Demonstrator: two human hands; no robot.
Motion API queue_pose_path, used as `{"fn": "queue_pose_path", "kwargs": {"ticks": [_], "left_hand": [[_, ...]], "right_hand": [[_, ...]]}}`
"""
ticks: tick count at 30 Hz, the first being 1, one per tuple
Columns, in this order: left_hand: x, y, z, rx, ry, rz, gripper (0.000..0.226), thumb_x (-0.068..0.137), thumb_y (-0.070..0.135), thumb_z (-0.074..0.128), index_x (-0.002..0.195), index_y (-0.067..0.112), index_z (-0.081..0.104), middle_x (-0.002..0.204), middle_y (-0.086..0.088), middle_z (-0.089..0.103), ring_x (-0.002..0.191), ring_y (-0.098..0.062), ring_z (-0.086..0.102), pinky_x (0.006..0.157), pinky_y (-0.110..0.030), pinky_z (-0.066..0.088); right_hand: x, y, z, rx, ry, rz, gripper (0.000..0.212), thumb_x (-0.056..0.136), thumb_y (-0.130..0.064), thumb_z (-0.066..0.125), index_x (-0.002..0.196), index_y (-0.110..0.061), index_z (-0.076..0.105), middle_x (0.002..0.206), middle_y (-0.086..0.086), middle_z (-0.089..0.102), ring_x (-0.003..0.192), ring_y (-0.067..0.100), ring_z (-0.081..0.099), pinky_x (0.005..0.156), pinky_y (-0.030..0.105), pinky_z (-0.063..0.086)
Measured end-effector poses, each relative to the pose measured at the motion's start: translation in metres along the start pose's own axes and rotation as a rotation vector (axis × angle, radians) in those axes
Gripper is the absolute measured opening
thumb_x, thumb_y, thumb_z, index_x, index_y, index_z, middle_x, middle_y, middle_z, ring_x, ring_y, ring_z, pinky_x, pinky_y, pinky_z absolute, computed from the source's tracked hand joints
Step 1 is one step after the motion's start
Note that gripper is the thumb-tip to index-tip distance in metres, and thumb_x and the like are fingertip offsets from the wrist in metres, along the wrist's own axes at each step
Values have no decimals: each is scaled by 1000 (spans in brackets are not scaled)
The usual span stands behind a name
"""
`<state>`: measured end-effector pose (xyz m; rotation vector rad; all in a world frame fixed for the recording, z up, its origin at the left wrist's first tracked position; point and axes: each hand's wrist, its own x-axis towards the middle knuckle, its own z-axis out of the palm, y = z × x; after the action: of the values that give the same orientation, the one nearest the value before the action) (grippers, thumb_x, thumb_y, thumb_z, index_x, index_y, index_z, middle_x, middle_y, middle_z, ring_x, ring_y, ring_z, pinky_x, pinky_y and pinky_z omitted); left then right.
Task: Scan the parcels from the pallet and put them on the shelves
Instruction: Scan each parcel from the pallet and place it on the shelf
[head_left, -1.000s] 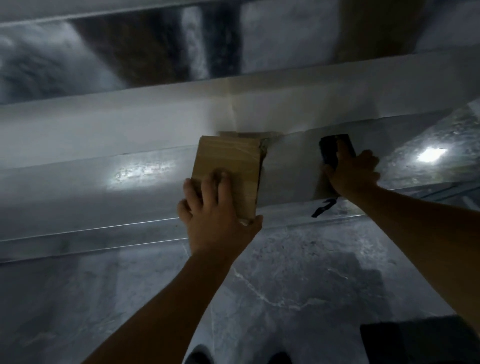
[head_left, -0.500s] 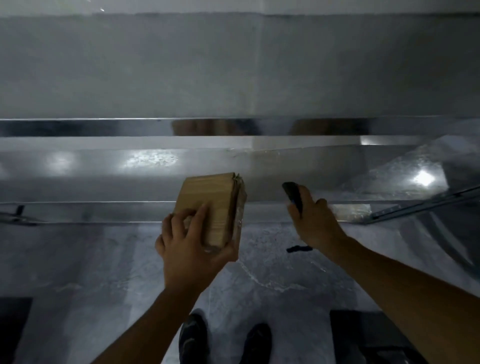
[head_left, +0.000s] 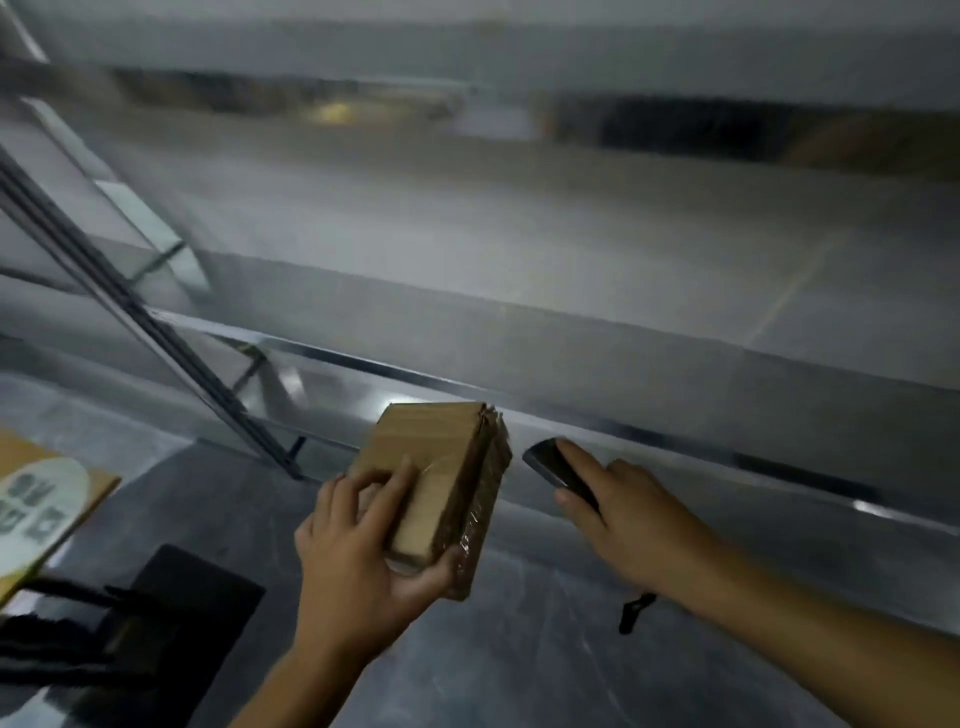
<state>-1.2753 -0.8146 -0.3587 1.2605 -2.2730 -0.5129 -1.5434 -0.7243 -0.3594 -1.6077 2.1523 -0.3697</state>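
Note:
A small brown cardboard parcel (head_left: 441, 483), taped along its right side, is gripped by my left hand (head_left: 353, 551), fingers on top and thumb beneath. It is held in front of the edge of a metal shelf (head_left: 597, 415). Just to the parcel's right, my right hand (head_left: 628, 519) holds a dark handheld scanner (head_left: 553, 465), whose black wrist strap (head_left: 635, 612) dangles under the wrist. Parcel and scanner are a small gap apart. The picture is blurred by motion.
Grey metal shelves fill the upper view, with dim brown shapes on a higher level (head_left: 857, 145). A slanted metal upright (head_left: 135, 322) crosses the left. A printed cardboard box (head_left: 41, 504) and a black object (head_left: 171, 613) lie at lower left on the grey floor.
The view has swung to the right and tilted, and the box and upright have come into sight on the left. Both hands came down from the shelf, still with the parcel and the scanner.

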Motion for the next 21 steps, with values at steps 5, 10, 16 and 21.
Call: {"fn": "queue_pose_path", "kwargs": {"ticks": [5, 10, 16, 21], "left_hand": [[49, -39, -144, -23, 272, 113, 89, 65, 72, 68, 143, 30, 60, 134, 7, 48, 125, -28, 54, 95, -50, 40], [86, -61, -272, 20, 427, 194, 90, 71, 78, 61, 147, 30, 55, 140, 4, 43, 130, -23, 45, 104, -57, 40], [163, -67, -351, 64, 447, 188, 95, 70, 86, 49, 150, 35, 49, 145, 4, 40, 135, -24, 39, 107, -51, 31], [250, -67, -341, 118, 373, 140, 92, 72, 87, 47, 151, 39, 44, 145, 3, 41, 133, -24, 36, 105, -48, 29]], "right_hand": [[30, -152, -88, -116, 168, -159, 74, 80, -83, 17, 148, -59, -3, 105, -1, 44, 97, 17, 43, 80, 31, 41], [42, -281, -152, -197, 372, -228, 67, 83, -81, 24, 144, -62, 4, 109, 2, 47, 94, 24, 55, 79, 38, 49], [73, -350, -205, -281, 438, -207, 67, 78, -84, 20, 141, -67, 4, 99, -3, 42, 89, 21, 53, 81, 44, 52], [120, -346, -224, -355, 411, -153, 69, 75, -87, 17, 140, -67, 6, 104, 0, 45, 97, 24, 55, 87, 45, 52]]}}
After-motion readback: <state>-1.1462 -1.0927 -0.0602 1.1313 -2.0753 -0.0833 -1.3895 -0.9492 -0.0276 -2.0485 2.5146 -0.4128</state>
